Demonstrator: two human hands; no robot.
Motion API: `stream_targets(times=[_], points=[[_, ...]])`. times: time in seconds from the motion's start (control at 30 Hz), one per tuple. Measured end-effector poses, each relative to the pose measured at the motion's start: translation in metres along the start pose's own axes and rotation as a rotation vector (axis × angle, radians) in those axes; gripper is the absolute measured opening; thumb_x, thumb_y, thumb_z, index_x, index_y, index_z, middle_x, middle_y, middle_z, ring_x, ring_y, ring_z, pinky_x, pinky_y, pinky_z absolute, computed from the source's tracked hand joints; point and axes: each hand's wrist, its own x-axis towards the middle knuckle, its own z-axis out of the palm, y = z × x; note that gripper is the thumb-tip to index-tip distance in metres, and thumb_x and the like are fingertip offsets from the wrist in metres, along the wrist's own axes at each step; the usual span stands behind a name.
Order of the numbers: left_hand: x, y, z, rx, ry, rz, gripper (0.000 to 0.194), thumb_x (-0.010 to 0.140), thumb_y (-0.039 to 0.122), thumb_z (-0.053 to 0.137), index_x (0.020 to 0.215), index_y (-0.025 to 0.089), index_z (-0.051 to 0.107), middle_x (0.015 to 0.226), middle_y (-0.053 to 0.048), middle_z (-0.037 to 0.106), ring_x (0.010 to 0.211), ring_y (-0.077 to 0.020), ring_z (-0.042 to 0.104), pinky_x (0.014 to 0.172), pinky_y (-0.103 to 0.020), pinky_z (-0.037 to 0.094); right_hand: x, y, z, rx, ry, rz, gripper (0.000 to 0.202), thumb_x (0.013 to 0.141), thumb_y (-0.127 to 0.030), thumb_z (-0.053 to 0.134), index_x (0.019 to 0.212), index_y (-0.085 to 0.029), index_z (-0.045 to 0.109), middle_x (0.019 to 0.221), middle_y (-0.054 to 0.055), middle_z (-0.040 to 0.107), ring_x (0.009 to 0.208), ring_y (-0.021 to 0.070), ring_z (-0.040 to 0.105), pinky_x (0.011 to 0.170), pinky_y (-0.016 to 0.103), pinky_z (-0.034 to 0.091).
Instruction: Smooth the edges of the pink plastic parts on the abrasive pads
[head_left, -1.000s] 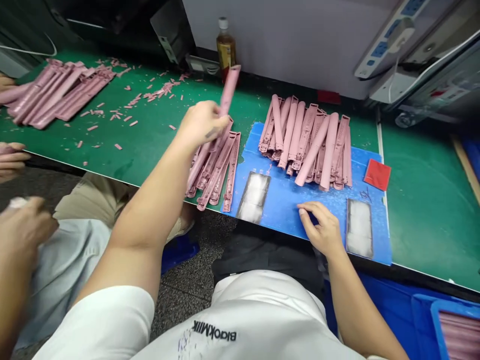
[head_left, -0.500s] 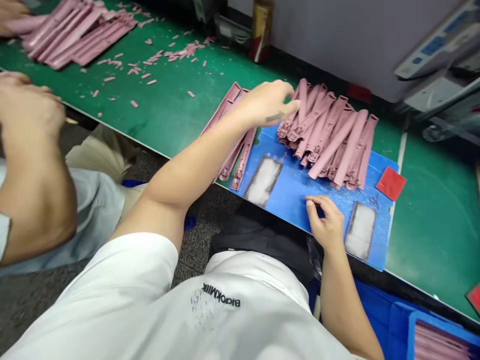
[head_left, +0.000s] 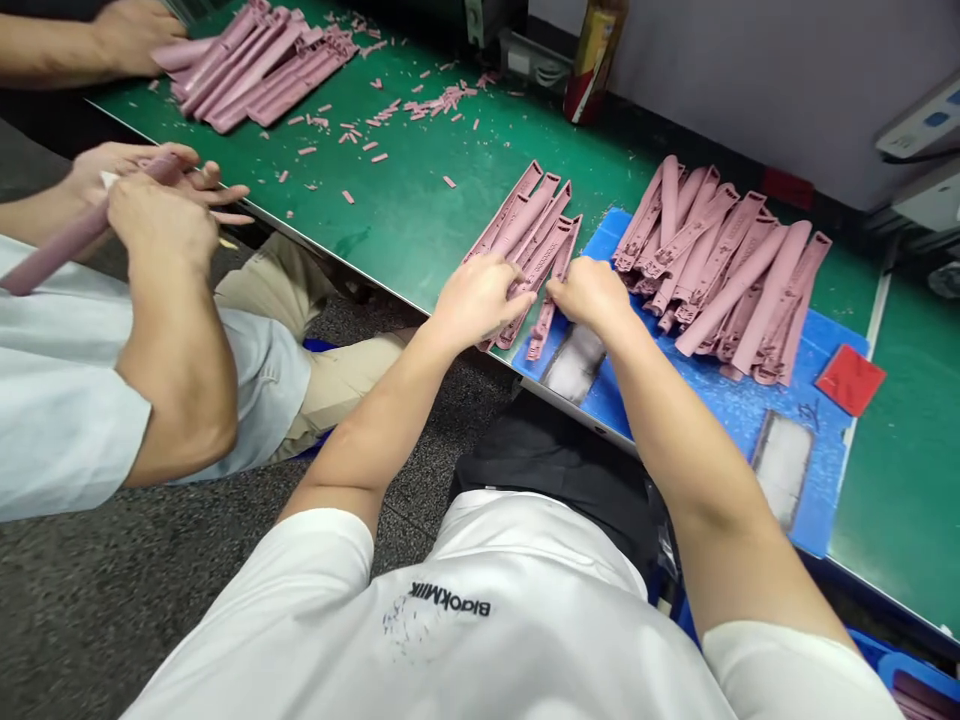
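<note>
Several long, narrow pink plastic strips lie side by side on the green table, left of the blue mat. Over the near left part of this group, my left hand has its fingers curled around the strips, its fingertips partly hidden. My right hand comes in from the other side, closed at the edge of the rightmost strip. On the blue mat, right of my right hand, rests a bigger heap of similar pink strips, some channel-shaped, some rounded.
At left, a co-worker's hands hold a pink piece. Another pink pile lies at the far left beside another person's hand. Pink scraps litter the green table. A can and red square are nearby.
My left hand has moved from the big heap back to the small group of strips. My right hand has crossed leftward from the mat's front to that group. The view has shifted left.
</note>
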Motion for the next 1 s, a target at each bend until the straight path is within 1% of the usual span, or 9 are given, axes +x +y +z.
stream_targets(times=[0.17,0.27,0.4,0.47,0.57,0.67,0.73,0.87,1.0], points=[[0.02,-0.028,-0.013,-0.032,0.242,-0.134,0.031,0.117,0.027,0.059,0.128,0.022,0.088,0.125,-0.016,0.084,0.123,-0.0366,0.078,0.117,-0.05,0.061,-0.066,0.022,-0.02,0.043,0.099,0.219,0.034,0.117,-0.053,0.064,0.114,-0.022,0.079,0.093,0.02,0.084,0.101,0.0454,0.084,0.097,0.056,0.068],[0.041,-0.017,-0.006,0.047,0.055,-0.119,0.026,0.113,0.03,0.071,0.128,0.017,0.088,0.133,-0.021,0.084,0.134,-0.0433,0.075,0.123,-0.056,0.059,-0.11,0.016,-0.022,0.189,0.178,0.27,0.025,0.114,-0.05,0.069,0.116,-0.026,0.075,0.085,0.01,0.082,0.085,0.0374,0.08,0.089,0.05,0.067],[0.062,-0.002,0.001,0.124,-0.141,-0.191,0.021,0.111,0.024,0.071,0.123,0.014,0.084,0.137,-0.024,0.083,0.143,-0.0473,0.074,0.124,-0.056,0.058,-0.166,0.006,-0.025,0.753,0.349,0.252,0.025,0.106,-0.049,0.08,0.104,-0.029,0.065,0.075,-0.003,0.073,0.055,0.0191,0.062,0.055,0.031,0.053],[0.057,-0.007,0.002,0.005,-0.015,-0.215,0.013,0.114,0.029,0.071,0.12,0.02,0.079,0.126,-0.018,0.085,0.135,-0.0423,0.078,0.121,-0.05,0.059,-0.198,0.012,-0.033,1.04,0.421,0.285,0.033,0.101,-0.05,0.087,0.103,-0.03,0.061,0.07,-0.008,0.065,0.046,0.0147,0.053,0.043,0.026,0.043],[0.033,-0.01,0.012,-0.456,0.333,-0.188,0.021,0.118,0.046,0.072,0.119,0.027,0.065,0.093,-0.005,0.078,0.094,-0.0292,0.079,0.095,-0.039,0.064,-0.244,0.038,-0.052,1.205,0.668,0.316,0.042,0.091,-0.049,0.098,0.091,-0.028,0.062,0.057,-0.012,0.044,0.037,0.0097,0.035,0.036,0.023,0.032],[0.006,0.018,0.036,-0.948,0.592,-0.019,0.04,0.113,0.063,0.074,0.124,0.028,0.058,0.071,0.006,0.055,0.056,-0.0186,0.053,0.062,-0.031,0.051,-0.277,0.073,-0.071,1.154,1.016,0.278,0.053,0.089,-0.051,0.092,0.066,-0.028,0.05,0.05,-0.01,0.029,0.037,0.008,0.025,0.034,0.024,0.024],[-0.006,0.051,0.05,-1.161,0.623,0.113,0.046,0.102,0.063,0.083,0.122,0.029,0.06,0.069,0.008,0.047,0.049,-0.0156,0.041,0.054,-0.031,0.043,-0.291,0.095,-0.077,1.082,1.162,0.271,0.063,0.091,-0.057,0.086,0.06,-0.029,0.038,0.049,-0.009,0.023,0.038,0.0076,0.02,0.033,0.025,0.02],[-0.013,0.106,0.059,-1.385,0.52,0.148,0.026,0.094,0.036,0.085,0.103,0.029,0.062,0.067,0.007,0.043,0.049,-0.0146,0.032,0.048,-0.031,0.031,-0.31,0.125,-0.07,0.925,1.287,0.345,0.076,0.097,-0.078,0.082,0.065,-0.029,0.033,0.053,-0.011,0.024,0.041,0.0069,0.021,0.036,0.023,0.021],[-0.015,0.118,0.061,-1.379,0.5,0.198,0.041,0.099,0.045,0.086,0.088,0.027,0.05,0.062,0.007,0.035,0.048,-0.0118,0.028,0.05,-0.029,0.026,-0.323,0.133,-0.053,0.849,1.276,0.311,0.081,0.101,-0.088,0.081,0.071,-0.027,0.036,0.056,-0.011,0.027,0.041,0.0076,0.026,0.039,0.022,0.025]])
